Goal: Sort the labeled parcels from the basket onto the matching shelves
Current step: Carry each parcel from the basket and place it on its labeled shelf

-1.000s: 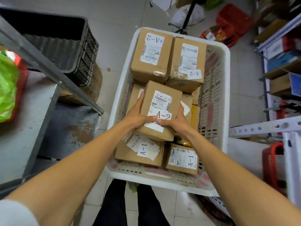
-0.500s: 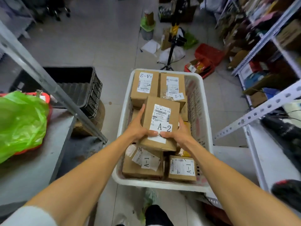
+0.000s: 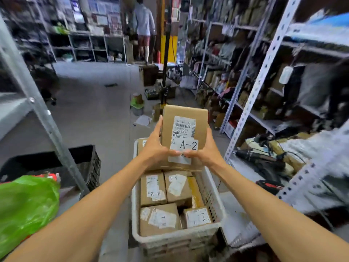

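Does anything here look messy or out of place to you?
Yes: scraps of paper lie loose on the aisle floor beyond the basket. In the basket, the nearest parcel has wrinkled, overlapping labels stuck on crooked. The held A-2 parcel looks intact.

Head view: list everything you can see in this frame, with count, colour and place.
A-2 parcel: one, brown cardboard, held above the basket's far end.
basket: one, white plastic, on the floor below the arms.
other parcels: at least five, brown cardboard, inside the basket.
plastic bag: one, green, lower left.
crate: one, black, floor at left.
shelving racks: several, grey-white metal, both sides.
pole: one, black, upright beyond the basket.
other person: one, grey top, far end.
left hand: one, bare, grips the A-2 parcel's left side.
right hand: one, bare, grips its right side.
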